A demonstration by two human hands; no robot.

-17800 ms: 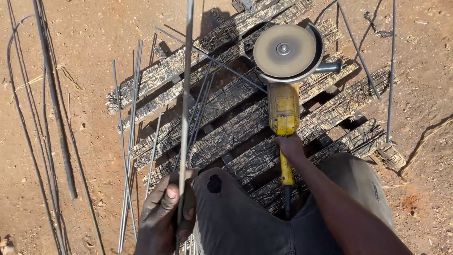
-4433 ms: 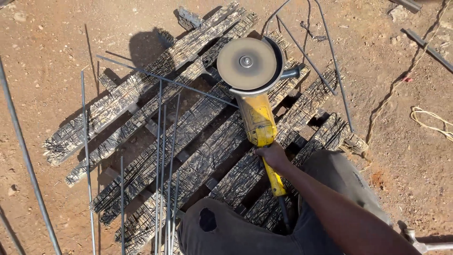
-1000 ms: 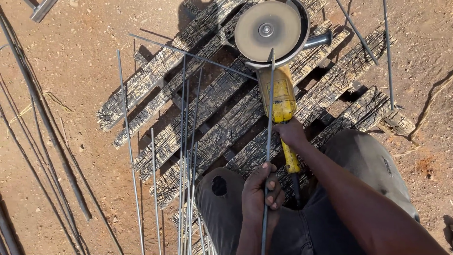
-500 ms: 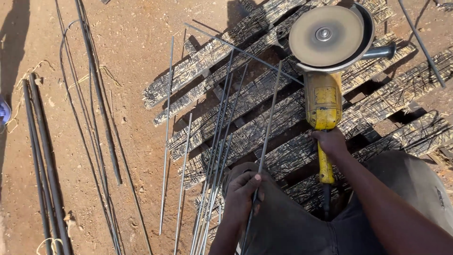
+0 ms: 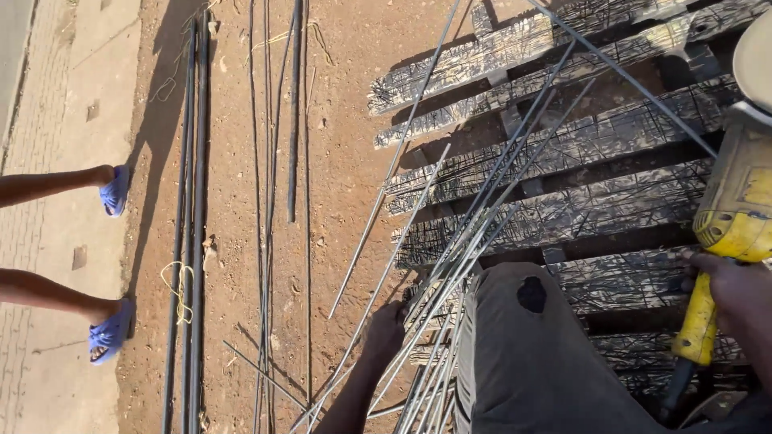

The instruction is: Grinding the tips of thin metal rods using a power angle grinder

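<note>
Hands at work on a dirt yard: the left hand (image 5: pixel 384 331) reaches down among a bundle of thin steel rods (image 5: pixel 474 233), its fingers curled at the rods, though whether it truly grips one cannot be told; the right hand (image 5: pixel 736 281) is clamped around the handle of a yellow angle grinder (image 5: pixel 728 233) at the frame's right edge. These rods lie slantwise across a scorched, cut-scarred wooden pallet (image 5: pixel 595 145), their near ends beside the person's grey-trousered knee (image 5: pixel 523 354). Long and slender, they look light singly but whippy, likely to sag and swing at the far end; a hold nearer mid-length, away from burred cut tips, seems steadier. Thicker dark bars (image 5: pixel 193 201) rest on the ground to the left, near a bystander's blue sandals (image 5: pixel 115 190).
</note>
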